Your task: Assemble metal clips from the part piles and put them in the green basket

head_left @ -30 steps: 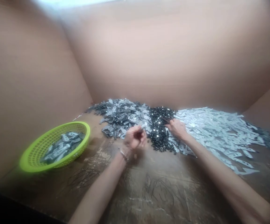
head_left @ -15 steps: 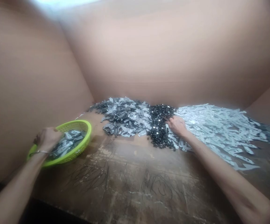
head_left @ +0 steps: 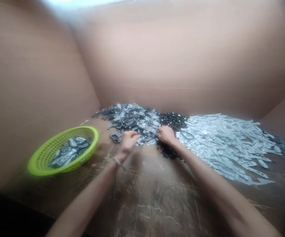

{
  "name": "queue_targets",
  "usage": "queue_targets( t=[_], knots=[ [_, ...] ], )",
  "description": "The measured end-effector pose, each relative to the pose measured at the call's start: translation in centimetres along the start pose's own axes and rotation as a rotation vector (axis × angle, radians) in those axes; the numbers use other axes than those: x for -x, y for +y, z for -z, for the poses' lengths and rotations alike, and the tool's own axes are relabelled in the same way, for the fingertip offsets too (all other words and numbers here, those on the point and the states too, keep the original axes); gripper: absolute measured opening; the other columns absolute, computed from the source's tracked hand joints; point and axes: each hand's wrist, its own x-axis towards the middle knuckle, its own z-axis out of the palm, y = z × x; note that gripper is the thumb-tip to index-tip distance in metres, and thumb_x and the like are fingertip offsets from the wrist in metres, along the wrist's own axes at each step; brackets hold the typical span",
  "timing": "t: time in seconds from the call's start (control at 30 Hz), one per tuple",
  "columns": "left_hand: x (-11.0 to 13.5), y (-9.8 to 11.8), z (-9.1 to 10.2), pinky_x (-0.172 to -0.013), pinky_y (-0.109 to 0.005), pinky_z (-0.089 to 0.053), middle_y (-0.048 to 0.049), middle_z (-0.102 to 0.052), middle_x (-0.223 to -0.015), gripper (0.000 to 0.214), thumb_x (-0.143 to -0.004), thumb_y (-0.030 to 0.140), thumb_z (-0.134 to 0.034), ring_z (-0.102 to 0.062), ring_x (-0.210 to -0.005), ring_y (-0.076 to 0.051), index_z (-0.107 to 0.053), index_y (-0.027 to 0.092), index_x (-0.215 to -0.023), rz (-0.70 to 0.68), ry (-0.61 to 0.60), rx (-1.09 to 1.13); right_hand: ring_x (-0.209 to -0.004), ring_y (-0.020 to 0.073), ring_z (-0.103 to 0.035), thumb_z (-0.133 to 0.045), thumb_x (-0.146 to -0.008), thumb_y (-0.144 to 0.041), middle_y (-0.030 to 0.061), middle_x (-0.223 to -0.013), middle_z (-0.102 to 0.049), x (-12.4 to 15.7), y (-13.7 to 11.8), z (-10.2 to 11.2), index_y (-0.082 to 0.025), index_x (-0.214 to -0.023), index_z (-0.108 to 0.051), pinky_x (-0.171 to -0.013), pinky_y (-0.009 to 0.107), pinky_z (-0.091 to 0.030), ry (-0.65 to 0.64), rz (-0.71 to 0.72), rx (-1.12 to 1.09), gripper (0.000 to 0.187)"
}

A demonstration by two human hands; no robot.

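Left hand (head_left: 128, 144) back at grey pile (head_left: 134, 120)

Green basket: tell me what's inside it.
The lime-green plastic basket holds a loose layer of flat grey and silver stamped metal pieces. These pieces cover its floor, so the bottom cannot be seen, nor anything beneath the top pieces.

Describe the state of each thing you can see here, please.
Grey metal pieces, heaped.
Black pieces, heaped beside them.
Pale metal pieces, spread in a wide layer.
Green plastic basket, partly filled with grey pieces.
Left hand, curled at the grey heap's edge.
Right hand, resting among pieces beside the black heap.
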Motion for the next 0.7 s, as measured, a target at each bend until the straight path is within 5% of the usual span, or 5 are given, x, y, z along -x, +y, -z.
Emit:
queue_targets(
  t=[0.13,0.23,0.33,0.5,0.7],
  knots=[
    [0.9,-0.2,-7.1,-0.042,-0.018,-0.037,-0.0032,-0.054,-0.059,0.015,-0.062,0.027,-0.055,-0.050,-0.054,-0.011,-0.057,0.012,-0.062,0.115,-0.140,0.294,-0.080,0.0194,-0.051,-0.052,-0.065,-0.023,0.0057,-0.079,-0.060,-0.7,-0.3,-0.4,-0.018,-0.073,-0.059,-0.068,0.027,-0.034,-0.015,-0.065,-0.195,0.012],
    [1.1,-0.6,-9.7,-0.035,-0.016,-0.034,-0.0029,-0.053,-0.057,0.014,-0.062,0.025,-0.054,-0.049,-0.047,-0.010,-0.054,0.012,-0.067,0.293,-0.119,0.519,-0.076,0.0188,-0.053,-0.058,-0.058,-0.023,0.0047,-0.076,-0.061,-0.6,0.5,0.1,-0.016,-0.069,-0.058,-0.064,0.026,-0.037,0.006,-0.149,-0.376,0.013],
    [0.8,-0.5,-10.3,-0.031,-0.016,-0.034,-0.0021,-0.052,-0.057,0.017,-0.063,0.026,-0.054,-0.049,-0.041,-0.008,-0.050,0.012,-0.071,0.417,-0.090,0.656,-0.068,0.0174,-0.055,-0.061,-0.056,-0.029,0.0053,-0.068,-0.060,0.0,1.5,1.1,-0.014,-0.066,-0.053,-0.058,0.026,-0.040,0.029,-0.246,-0.592,0.020],
    [0.5,0.8,-10.4,-0.033,-0.018,-0.039,-0.0015,-0.052,-0.059,0.025,-0.063,0.029,-0.057,-0.051,-0.041,-0.010,-0.047,0.013,-0.080,0.430,-0.122,0.852,-0.052,0.0129,-0.056,-0.062,-0.057,-0.034,0.0033,-0.054,-0.056,2.3,2.7,2.4,-0.015,-0.057,-0.041,-0.049,0.024,-0.045,-0.008,-0.330,-0.953,0.028],
    [1.6,2.1,-11.4,-0.032,-0.022,-0.041,-0.0023,-0.051,-0.053,0.015,-0.065,0.023,-0.053,-0.049,-0.038,-0.010,-0.045,0.010,-0.068,0.481,-0.217,0.985,-0.047,0.0120,-0.055,-0.065,-0.053,-0.034,0.0008,-0.049,-0.053,5.3,2.6,1.8,-0.015,-0.054,-0.041,-0.046,0.024,-0.046,-0.023,-0.367,-1.105,0.030]
  ],
)
